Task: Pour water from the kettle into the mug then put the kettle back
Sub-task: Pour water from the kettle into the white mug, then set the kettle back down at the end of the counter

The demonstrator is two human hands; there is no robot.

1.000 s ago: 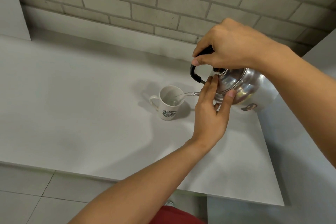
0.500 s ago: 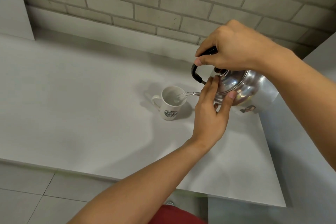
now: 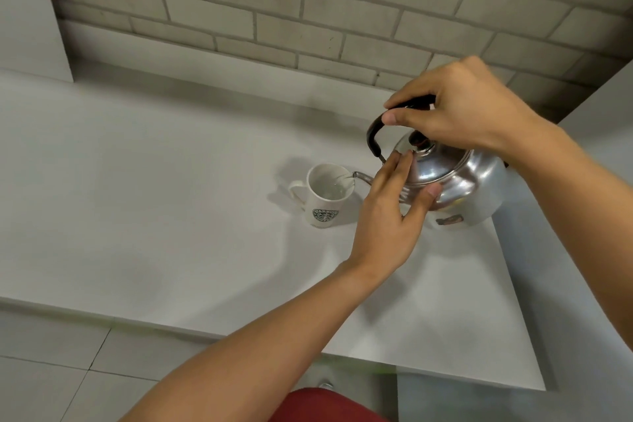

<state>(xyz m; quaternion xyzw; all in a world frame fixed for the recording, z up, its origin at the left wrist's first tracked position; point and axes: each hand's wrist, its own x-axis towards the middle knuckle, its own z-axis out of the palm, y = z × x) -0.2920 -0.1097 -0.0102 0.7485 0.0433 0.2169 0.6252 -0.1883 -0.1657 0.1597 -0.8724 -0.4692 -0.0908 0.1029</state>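
Note:
A shiny steel kettle (image 3: pixel 455 178) with a black handle is held tilted to the left above the counter. Its thin spout reaches over the rim of a white mug (image 3: pixel 325 197) with a green logo, and a stream of water runs into the mug. My right hand (image 3: pixel 459 110) grips the black handle from above. My left hand (image 3: pixel 390 212) rests flat against the kettle's lid and near side, fingers spread. The mug stands upright with its handle to the left and holds water.
The white counter (image 3: pixel 171 199) runs left and towards me, ending at a front edge with floor tiles below. A brick wall (image 3: pixel 308 10) stands behind. A white round base (image 3: pixel 483 209) sits under the kettle, by a raised white surface on the right.
The kettle stays tilted over the mug and water keeps running in; the level in the mug has risen. Both hands hold the same grip.

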